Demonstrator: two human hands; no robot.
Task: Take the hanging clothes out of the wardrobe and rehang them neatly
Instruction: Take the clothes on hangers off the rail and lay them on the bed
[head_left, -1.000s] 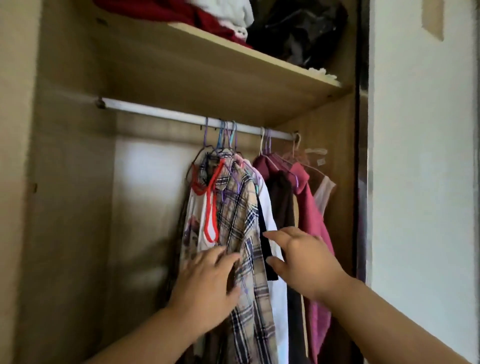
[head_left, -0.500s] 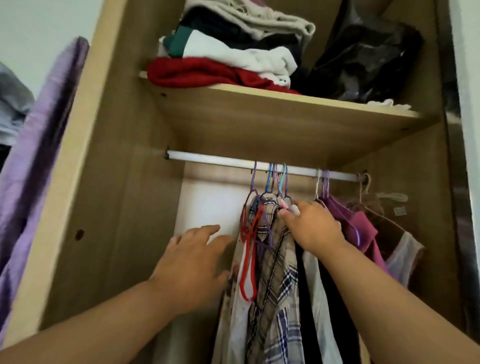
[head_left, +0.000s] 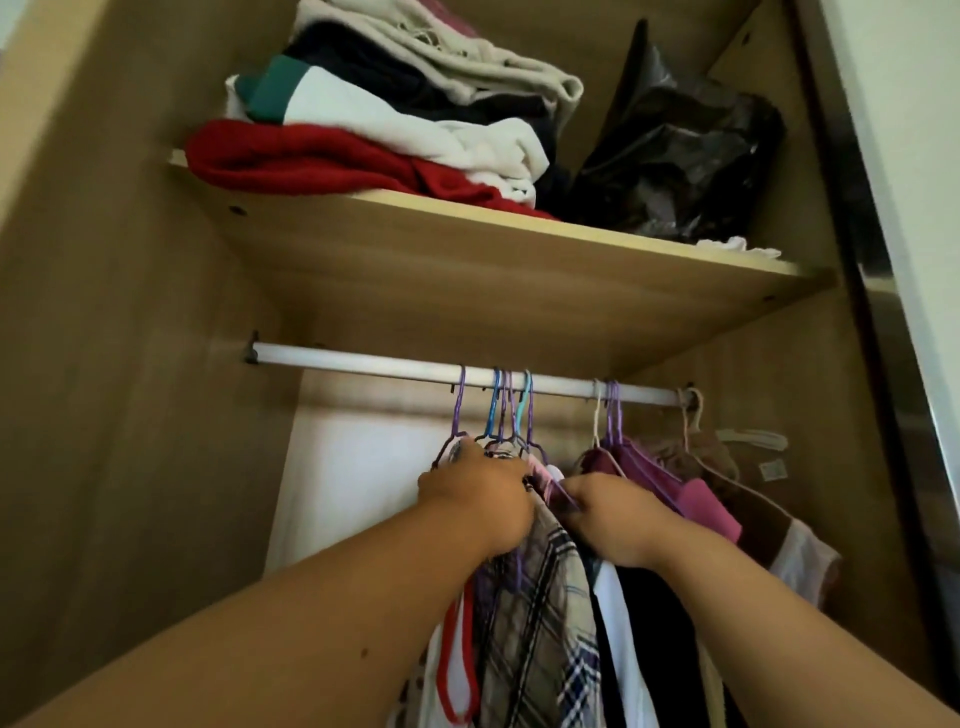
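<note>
A white rail (head_left: 363, 364) crosses the wardrobe under a wooden shelf. Several hangers (head_left: 506, 410) hook over it in a tight bunch, with purple, blue and teal hooks. Below them hang a beige plaid shirt (head_left: 540, 623), a white garment (head_left: 623, 649) and a dark one. My left hand (head_left: 483, 499) grips the necks of the left hangers of the bunch. My right hand (head_left: 613, 514) grips the hangers and cloth just to its right. Farther right hang a magenta top (head_left: 691, 499) and a brown garment (head_left: 737, 499).
The shelf (head_left: 519, 249) above carries folded clothes, red at the bottom (head_left: 311, 161), and a black plastic bag (head_left: 675, 156). The left part of the rail is bare. The wardrobe's side panels stand close at left and right.
The view has tilted upward. Both hands have risen from the shirts' fronts to the hanger necks under the rail and closed on them; the left hand was flat and open before.
</note>
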